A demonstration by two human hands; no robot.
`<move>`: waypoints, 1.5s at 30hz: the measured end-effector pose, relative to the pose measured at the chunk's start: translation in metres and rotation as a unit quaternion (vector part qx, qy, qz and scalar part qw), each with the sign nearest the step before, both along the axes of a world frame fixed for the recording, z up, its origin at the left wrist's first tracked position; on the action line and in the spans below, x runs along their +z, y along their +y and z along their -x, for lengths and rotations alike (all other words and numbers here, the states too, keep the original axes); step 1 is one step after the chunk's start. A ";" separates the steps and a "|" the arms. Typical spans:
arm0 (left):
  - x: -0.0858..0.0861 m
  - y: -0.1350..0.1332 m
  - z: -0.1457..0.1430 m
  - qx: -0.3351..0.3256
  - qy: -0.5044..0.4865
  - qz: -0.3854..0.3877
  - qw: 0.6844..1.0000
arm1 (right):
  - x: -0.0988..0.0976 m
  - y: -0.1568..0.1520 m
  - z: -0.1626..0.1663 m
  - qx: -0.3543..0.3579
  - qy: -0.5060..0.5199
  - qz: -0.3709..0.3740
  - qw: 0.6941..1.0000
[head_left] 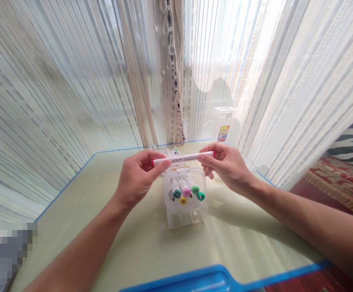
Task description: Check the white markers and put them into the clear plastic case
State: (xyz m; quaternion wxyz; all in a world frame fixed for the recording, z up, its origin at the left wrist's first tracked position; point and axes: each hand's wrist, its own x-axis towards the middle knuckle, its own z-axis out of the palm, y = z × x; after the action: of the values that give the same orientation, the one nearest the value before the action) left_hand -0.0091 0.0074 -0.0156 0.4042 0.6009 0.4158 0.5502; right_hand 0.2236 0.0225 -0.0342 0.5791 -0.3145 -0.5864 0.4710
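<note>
The person holds a white marker (184,157) with red at both ends level between the two hands, just above a clear plastic box (188,217) that stands near the middle of the pale green table (103,235). The left hand (136,176) pinches one end between thumb and forefinger, the other fingers curled in. The right hand (225,164) closes its fingertips narrowly on the other end.

Both grips sit only on the tips of the marker, so a slip at either end could likely drop it onto the box or the table. If the ends are caps, a pull apart could free one and bare an inky tip near the fingers. The box looks light, and a wrist lowered against it might push it or tip it.

Inside the box, several markers (184,188) lie with teal, pink, yellow and green ends facing the camera; how many lie beneath them cannot be told. More markers (168,153) behind the held one are mostly covered by the left hand. The print on the held marker is too small to read. A clear container (225,125) by the sheer curtains (57,81) is washed out by backlight, and a blue plastic piece (200,282) is cut off at the bottom edge.
</note>
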 end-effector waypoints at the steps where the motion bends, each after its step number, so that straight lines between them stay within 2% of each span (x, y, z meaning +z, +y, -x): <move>1: 0.000 0.000 0.001 0.004 0.002 -0.003 1.000 | 0.000 0.000 0.000 0.001 0.000 0.002 1.000; 5: 0.000 0.003 0.004 0.021 0.009 -0.028 0.999 | 0.002 0.000 -0.001 0.009 0.010 0.023 1.000; 12: -0.006 0.010 0.010 -0.009 -0.033 -0.022 0.999 | 0.005 -0.002 -0.002 0.030 0.040 0.043 0.998; 19: -0.005 0.011 0.010 -0.009 -0.041 -0.024 0.999 | 0.005 -0.001 -0.003 0.029 0.015 0.018 0.999; 40: -0.004 0.009 0.005 0.010 -0.005 -0.045 0.999 | 0.001 0.005 -0.003 0.021 0.042 0.028 0.998; 45: -0.005 0.008 0.006 -0.010 -0.030 -0.043 0.999 | 0.002 0.004 -0.002 0.018 0.056 0.036 0.998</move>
State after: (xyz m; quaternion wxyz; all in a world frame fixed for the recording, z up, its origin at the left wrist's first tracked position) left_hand -0.0147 0.0150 -0.0204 0.3959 0.6048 0.3738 0.5812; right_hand 0.2259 0.0268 -0.0322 0.5904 -0.2978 -0.5416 0.5190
